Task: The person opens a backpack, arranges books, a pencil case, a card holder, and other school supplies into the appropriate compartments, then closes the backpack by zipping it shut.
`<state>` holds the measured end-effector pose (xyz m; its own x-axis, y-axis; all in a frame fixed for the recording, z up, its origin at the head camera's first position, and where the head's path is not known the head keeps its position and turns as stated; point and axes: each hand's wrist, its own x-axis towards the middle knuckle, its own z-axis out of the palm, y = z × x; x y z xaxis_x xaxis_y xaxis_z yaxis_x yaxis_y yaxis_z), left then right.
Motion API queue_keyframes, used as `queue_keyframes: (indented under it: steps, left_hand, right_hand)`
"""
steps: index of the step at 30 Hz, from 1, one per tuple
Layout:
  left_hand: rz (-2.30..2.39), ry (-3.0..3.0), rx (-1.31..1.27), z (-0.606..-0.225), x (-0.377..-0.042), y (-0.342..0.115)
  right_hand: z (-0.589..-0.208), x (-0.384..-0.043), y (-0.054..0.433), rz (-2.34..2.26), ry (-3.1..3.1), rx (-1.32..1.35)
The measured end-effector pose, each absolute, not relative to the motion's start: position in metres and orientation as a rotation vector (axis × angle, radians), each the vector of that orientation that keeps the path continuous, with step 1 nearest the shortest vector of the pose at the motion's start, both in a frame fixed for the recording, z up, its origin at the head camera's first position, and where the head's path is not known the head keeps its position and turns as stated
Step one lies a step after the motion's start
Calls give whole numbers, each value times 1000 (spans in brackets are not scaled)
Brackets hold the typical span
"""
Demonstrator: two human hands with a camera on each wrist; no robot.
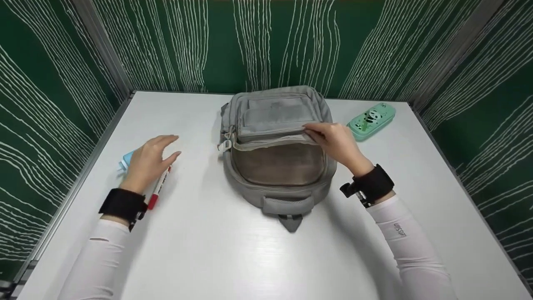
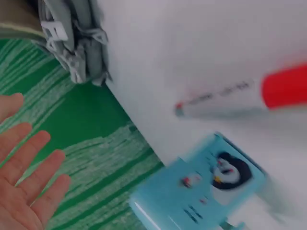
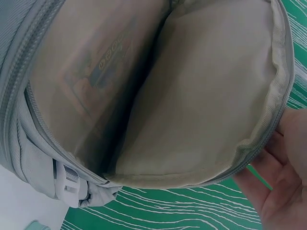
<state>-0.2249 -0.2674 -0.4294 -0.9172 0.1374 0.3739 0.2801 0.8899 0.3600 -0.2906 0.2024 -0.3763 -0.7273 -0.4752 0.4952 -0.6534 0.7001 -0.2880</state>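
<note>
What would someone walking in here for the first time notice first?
Probably the grey backpack gaping in the middle of the white table, the right hand holding the edge of its flap. Then the green panda case at the far right, and, near the empty left hand, a red-capped marker and blue penguin case.

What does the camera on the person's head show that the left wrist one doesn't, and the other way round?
Only the head view: the right hand pinching an edge of the backpack's open flap, and the green panda case.

Only the left wrist view: the penguin print on the blue case, and the palm of the left hand.

Both: the left hand, the blue case, the red-capped marker, the white table and at least part of the backpack.
</note>
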Motion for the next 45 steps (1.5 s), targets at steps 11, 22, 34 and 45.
queue_keyframes:
  steps: [11, 22, 34, 45]
  left_hand:
    - [-691, -2829, 93, -453, -200, -343]
    - [-873, -2735, 181, -468, -197, -356]
    - [-937, -2741, 120, -440, -197, -312]
    - [-1035, -2835, -145, -423, -201, -226]
  right_hand:
    - [-377, -291, 203, 641, -2538, 866]
    - [-378, -289, 201, 643, -2547, 865]
    - [-377, -290, 203, 648, -2544, 857]
    - [-374, -290, 200, 656, -2540, 864]
